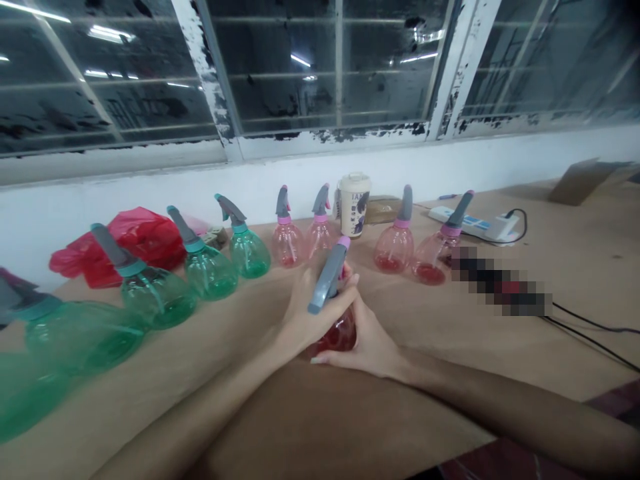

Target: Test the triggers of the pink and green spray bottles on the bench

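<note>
A pink spray bottle (340, 332) with a grey trigger head stands at the centre of the table, between my two hands. My left hand (307, 303) is wrapped round its neck just below the head, hiding the collar. Lower down, my right hand (374, 337) grips the bottle's body, its thumb across the front. Behind them are two pink spray bottles (287, 243), one partly hidden by my left hand. Two more pink ones (394, 248) stand to the right. Several green spray bottles (210, 272) form a slanting row on the left.
A red plastic bag (143, 243) lies behind the green bottles. A printed cup (353, 207) stands at the back by the wall, near a small cardboard box (384, 209). To the right are a power strip (475, 225), a blurred-out dark object (500, 283) with cables, and a cardboard piece (575, 181).
</note>
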Demonstrator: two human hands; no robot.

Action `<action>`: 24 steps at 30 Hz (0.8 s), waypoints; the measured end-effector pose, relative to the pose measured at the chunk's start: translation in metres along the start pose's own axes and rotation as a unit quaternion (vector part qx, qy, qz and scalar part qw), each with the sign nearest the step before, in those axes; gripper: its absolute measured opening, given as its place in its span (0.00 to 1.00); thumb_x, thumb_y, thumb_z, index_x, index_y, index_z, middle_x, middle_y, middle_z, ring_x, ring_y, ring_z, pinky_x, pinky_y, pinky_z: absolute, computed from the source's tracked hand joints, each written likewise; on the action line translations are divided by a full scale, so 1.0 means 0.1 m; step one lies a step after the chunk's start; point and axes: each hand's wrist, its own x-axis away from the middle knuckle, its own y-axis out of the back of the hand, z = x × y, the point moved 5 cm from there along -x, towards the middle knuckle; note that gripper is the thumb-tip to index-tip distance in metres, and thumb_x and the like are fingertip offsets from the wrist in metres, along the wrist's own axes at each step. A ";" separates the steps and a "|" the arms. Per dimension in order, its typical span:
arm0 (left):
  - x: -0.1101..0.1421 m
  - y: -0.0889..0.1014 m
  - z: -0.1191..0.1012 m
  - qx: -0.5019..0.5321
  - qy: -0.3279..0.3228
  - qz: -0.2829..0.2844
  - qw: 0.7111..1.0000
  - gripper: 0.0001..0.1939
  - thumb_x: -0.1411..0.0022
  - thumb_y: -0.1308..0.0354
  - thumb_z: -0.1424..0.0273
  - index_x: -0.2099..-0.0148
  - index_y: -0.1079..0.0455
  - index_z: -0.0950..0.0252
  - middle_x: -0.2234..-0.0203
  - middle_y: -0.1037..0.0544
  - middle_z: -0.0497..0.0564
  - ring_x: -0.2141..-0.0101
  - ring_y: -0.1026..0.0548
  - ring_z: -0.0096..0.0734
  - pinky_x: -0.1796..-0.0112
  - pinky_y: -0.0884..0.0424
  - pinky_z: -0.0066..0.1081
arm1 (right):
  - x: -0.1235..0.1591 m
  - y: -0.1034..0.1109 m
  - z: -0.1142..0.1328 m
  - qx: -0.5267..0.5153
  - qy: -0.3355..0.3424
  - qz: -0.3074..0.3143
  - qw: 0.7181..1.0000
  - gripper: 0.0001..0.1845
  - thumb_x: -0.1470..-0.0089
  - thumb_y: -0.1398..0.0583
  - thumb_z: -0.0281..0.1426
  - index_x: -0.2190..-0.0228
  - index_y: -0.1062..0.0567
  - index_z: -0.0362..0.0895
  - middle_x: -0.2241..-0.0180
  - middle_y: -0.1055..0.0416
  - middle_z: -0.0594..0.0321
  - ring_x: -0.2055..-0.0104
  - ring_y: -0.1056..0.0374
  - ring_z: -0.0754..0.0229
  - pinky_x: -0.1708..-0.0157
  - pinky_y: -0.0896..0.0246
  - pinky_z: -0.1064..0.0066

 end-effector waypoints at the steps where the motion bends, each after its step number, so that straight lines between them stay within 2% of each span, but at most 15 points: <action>1: 0.00 0.00 0.01 0.007 -0.002 0.000 1.000 0.02 0.43 0.43 0.70 0.65 0.32 0.62 0.70 0.24 0.48 0.68 0.25 0.32 0.62 0.29 0.35 | 0.00 0.01 -0.01 0.004 -0.004 -0.001 1.000 0.57 0.63 0.29 0.44 0.39 0.53 0.48 0.45 0.39 0.49 0.40 0.43 0.43 0.43 0.44 0.47; 4: -0.01 0.00 0.05 0.020 -0.004 -0.005 1.000 0.08 0.41 0.43 0.70 0.58 0.31 0.61 0.61 0.22 0.51 0.61 0.24 0.35 0.56 0.29 0.38 | 0.00 0.03 -0.05 0.022 -0.027 -0.001 0.999 0.52 0.62 0.30 0.45 0.41 0.48 0.47 0.46 0.38 0.49 0.41 0.41 0.42 0.44 0.43 0.45; 7: 0.00 0.00 0.08 0.011 -0.002 -0.016 1.000 0.09 0.42 0.42 0.69 0.57 0.30 0.61 0.61 0.21 0.52 0.59 0.23 0.38 0.55 0.28 0.40 | 0.00 0.04 -0.06 0.019 -0.028 0.004 0.999 0.47 0.61 0.30 0.44 0.44 0.44 0.47 0.46 0.37 0.50 0.42 0.40 0.43 0.45 0.42 0.46; 11: 0.01 -0.02 0.10 0.008 0.003 -0.029 1.000 0.10 0.43 0.42 0.69 0.57 0.30 0.62 0.65 0.20 0.52 0.61 0.22 0.38 0.57 0.26 0.40 | -0.01 0.05 -0.03 -0.004 -0.015 0.006 1.000 0.45 0.61 0.30 0.42 0.46 0.43 0.46 0.46 0.37 0.51 0.43 0.39 0.46 0.45 0.40 0.51; 14: 0.01 -0.02 0.10 0.014 0.007 -0.030 0.999 0.11 0.43 0.42 0.70 0.56 0.30 0.61 0.65 0.20 0.51 0.64 0.22 0.35 0.59 0.25 0.38 | -0.01 0.05 -0.04 0.010 -0.024 0.008 1.000 0.46 0.61 0.30 0.43 0.45 0.44 0.47 0.46 0.37 0.52 0.43 0.39 0.46 0.45 0.40 0.51; 20: 0.00 -0.02 0.07 0.003 -0.011 -0.035 0.999 0.09 0.44 0.42 0.71 0.58 0.30 0.60 0.64 0.21 0.50 0.66 0.23 0.32 0.61 0.26 0.35 | -0.02 0.06 -0.09 0.032 -0.023 0.011 0.999 0.47 0.61 0.30 0.44 0.44 0.44 0.48 0.46 0.37 0.53 0.43 0.39 0.46 0.46 0.40 0.50; 24: 0.01 -0.02 0.08 0.008 0.001 -0.034 0.999 0.07 0.44 0.42 0.70 0.60 0.30 0.61 0.66 0.21 0.49 0.70 0.24 0.30 0.65 0.26 0.34 | -0.02 0.06 -0.09 0.048 -0.017 0.007 0.999 0.49 0.62 0.30 0.45 0.43 0.44 0.48 0.47 0.36 0.53 0.44 0.39 0.46 0.46 0.41 0.49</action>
